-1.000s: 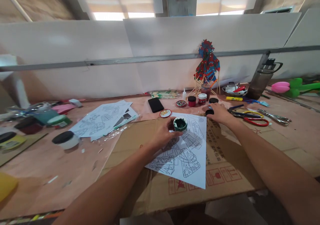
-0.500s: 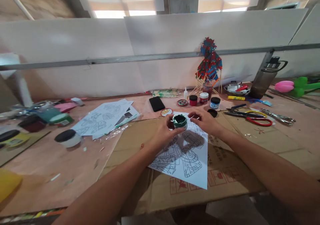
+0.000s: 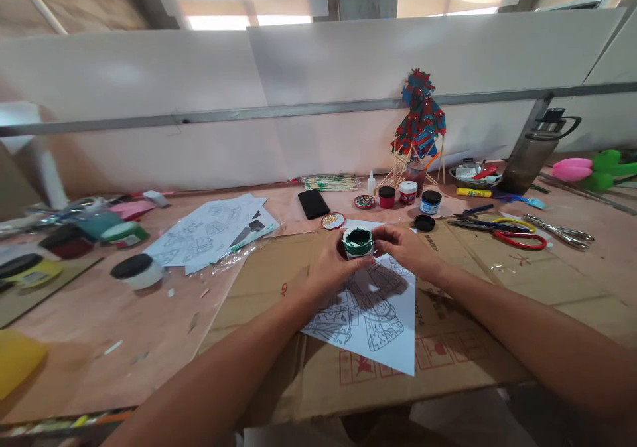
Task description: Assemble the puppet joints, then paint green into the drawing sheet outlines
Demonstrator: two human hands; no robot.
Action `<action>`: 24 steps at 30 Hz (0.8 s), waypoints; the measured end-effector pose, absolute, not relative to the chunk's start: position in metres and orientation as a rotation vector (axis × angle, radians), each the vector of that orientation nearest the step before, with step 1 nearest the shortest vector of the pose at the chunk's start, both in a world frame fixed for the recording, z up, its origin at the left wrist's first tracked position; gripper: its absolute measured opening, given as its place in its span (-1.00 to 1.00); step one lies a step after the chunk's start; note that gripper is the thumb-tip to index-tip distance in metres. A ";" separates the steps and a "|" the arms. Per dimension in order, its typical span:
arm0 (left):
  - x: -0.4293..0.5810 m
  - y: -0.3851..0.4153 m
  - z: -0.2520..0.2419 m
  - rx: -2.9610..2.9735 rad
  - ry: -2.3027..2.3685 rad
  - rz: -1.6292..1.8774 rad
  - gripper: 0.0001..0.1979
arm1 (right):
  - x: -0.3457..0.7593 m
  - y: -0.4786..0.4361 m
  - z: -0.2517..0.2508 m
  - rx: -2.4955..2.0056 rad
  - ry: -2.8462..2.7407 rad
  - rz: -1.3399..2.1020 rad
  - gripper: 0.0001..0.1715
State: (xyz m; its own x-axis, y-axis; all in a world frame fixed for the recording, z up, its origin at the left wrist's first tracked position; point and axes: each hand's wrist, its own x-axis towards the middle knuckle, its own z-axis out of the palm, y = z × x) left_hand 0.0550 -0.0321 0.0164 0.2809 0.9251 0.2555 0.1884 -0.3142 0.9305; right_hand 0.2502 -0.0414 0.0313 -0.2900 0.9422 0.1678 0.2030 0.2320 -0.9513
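Note:
An uncapped jar of dark green paint is held up over the drawing sheet, with green smears around its white inner rim. My left hand wraps its left side, thumb across the front. On the other side my right hand has its fingers closed against the jar's right wall. Below both hands lies the white sheet with black line drawings, on flattened cardboard. A black lid rests behind my right hand. The small dish of gold beads sits just behind the jar.
Red, white-lidded and blue jars stand at the back, near a phone. A red-blue figure on sticks rises behind them. Scissors and pliers lie right; a bottle stands beyond. Papers and a black-lidded jar lie left.
My right hand has moved left and closed onto the jar's right side; before, its fingers were apart from it. My left hand still holds the jar. The camera view has shifted slightly.

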 end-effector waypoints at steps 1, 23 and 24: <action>0.056 -0.033 0.015 1.734 1.044 1.116 -0.40 | 0.250 -0.041 0.030 -1.079 -1.672 1.119 -0.76; 0.056 -0.037 0.018 1.846 1.170 1.129 -0.44 | 0.245 -0.046 0.026 -1.101 -1.740 0.909 -0.75; 0.056 -0.037 0.019 1.826 1.192 1.128 -0.42 | 0.244 -0.047 0.027 -1.095 -1.759 0.911 -0.72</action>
